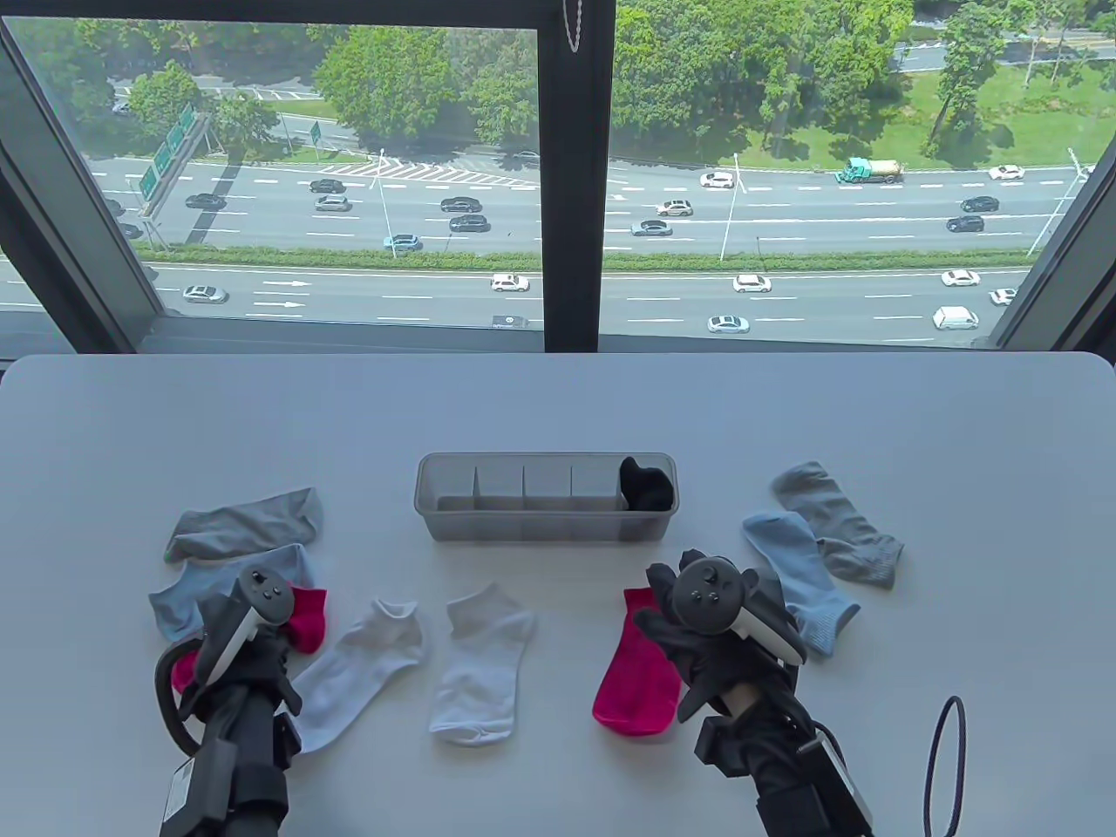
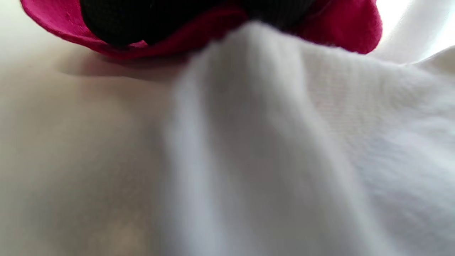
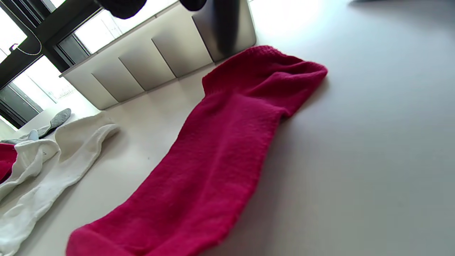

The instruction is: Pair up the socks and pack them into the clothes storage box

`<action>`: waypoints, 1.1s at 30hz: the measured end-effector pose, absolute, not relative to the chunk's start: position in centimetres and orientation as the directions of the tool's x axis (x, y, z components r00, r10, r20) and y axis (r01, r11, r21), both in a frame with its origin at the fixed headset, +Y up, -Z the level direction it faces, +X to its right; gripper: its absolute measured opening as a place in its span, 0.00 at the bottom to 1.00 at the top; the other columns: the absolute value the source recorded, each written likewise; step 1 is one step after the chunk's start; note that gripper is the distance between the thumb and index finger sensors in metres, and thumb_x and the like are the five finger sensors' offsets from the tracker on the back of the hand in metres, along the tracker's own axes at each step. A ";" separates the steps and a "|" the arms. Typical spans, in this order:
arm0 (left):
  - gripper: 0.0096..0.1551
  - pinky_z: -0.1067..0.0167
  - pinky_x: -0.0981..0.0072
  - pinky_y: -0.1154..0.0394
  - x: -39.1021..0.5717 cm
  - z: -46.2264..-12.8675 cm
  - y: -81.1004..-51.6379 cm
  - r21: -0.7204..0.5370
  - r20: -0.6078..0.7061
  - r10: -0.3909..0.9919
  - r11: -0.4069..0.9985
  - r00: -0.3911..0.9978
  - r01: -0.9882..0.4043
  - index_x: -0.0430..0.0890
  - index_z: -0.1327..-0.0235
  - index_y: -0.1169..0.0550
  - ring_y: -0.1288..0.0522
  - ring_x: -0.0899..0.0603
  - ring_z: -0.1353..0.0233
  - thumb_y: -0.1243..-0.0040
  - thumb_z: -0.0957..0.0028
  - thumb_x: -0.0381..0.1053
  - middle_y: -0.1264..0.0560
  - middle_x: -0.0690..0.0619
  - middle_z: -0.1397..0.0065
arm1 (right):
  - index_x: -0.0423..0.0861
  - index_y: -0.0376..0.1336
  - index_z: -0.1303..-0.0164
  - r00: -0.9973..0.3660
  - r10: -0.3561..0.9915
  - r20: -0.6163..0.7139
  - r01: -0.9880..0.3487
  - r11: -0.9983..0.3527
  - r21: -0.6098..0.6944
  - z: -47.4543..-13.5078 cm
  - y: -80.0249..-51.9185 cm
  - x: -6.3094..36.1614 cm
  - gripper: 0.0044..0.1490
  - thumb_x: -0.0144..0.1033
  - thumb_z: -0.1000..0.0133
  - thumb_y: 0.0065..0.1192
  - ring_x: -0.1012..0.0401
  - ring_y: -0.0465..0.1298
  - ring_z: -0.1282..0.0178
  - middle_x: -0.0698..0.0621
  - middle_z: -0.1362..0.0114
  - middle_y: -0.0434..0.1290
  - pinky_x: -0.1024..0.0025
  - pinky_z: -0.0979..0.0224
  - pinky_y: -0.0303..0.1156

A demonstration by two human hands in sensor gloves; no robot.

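Observation:
The grey storage box stands mid-table, with a black sock pair in its rightmost compartment. My left hand lies low over a pink sock; in the left wrist view its gloved fingers grip that pink sock, just beyond a white sock. My right hand hovers with its fingers spread over the cuff end of the second pink sock, holding nothing. Its fingertips hang above that sock. Two white socks lie between the hands.
A grey sock and a light blue sock lie at the left. Their matches, light blue and grey, lie at the right. A black cable loop is at the front right. The window is behind the table.

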State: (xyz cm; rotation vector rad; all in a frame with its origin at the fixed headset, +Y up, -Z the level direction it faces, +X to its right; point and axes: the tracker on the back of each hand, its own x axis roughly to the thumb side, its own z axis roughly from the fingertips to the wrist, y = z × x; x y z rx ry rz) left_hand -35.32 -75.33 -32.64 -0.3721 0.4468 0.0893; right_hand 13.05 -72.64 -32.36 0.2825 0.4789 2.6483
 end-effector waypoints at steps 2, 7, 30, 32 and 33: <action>0.23 0.42 0.43 0.23 -35.5 -32.4 -73.8 -0.242 -0.421 0.074 0.951 0.904 -0.190 0.44 0.32 0.30 0.24 0.34 0.36 0.50 0.40 0.45 0.28 0.40 0.28 | 0.39 0.39 0.13 -0.880 0.457 0.128 -0.388 -0.848 0.361 -32.3 -72.4 13.0 0.44 0.48 0.34 0.43 0.31 0.27 0.21 0.26 0.15 0.29 0.25 0.25 0.37; 0.22 0.43 0.42 0.22 -33.5 -31.7 -66.6 -0.057 -0.239 0.324 0.936 0.915 -0.347 0.44 0.31 0.31 0.20 0.33 0.37 0.51 0.38 0.43 0.24 0.38 0.31 | 0.41 0.35 0.14 -0.862 0.477 0.168 -0.397 -0.844 0.361 -32.1 -71.7 12.4 0.48 0.49 0.35 0.48 0.30 0.27 0.22 0.26 0.15 0.28 0.25 0.24 0.37; 0.38 0.26 0.29 0.40 -7.9 -30.3 -67.2 -0.290 0.372 0.693 0.719 0.617 -0.632 0.59 0.17 0.46 0.41 0.30 0.18 0.47 0.39 0.59 0.48 0.39 0.13 | 0.44 0.67 0.34 -0.590 0.730 0.346 -0.720 -0.669 0.185 -30.5 -67.0 13.3 0.25 0.41 0.39 0.62 0.51 0.79 0.40 0.49 0.45 0.82 0.50 0.32 0.73; 0.23 0.30 0.33 0.33 -8.5 -30.1 -66.9 -0.173 0.357 0.722 0.674 0.592 -0.718 0.50 0.27 0.28 0.28 0.31 0.26 0.51 0.35 0.49 0.26 0.41 0.23 | 0.42 0.68 0.36 -0.634 0.700 0.329 -0.695 -0.702 0.154 -30.5 -67.1 13.3 0.25 0.40 0.39 0.63 0.50 0.79 0.40 0.47 0.45 0.83 0.48 0.33 0.73; 0.21 0.32 0.33 0.31 -9.0 -30.0 -66.8 -0.104 0.333 0.744 0.639 0.579 -0.762 0.47 0.33 0.23 0.25 0.31 0.29 0.49 0.37 0.48 0.23 0.40 0.27 | 0.41 0.65 0.33 -0.678 0.657 0.329 -0.642 -0.748 0.171 -30.6 -67.3 13.4 0.27 0.41 0.39 0.63 0.50 0.79 0.39 0.48 0.44 0.82 0.49 0.32 0.74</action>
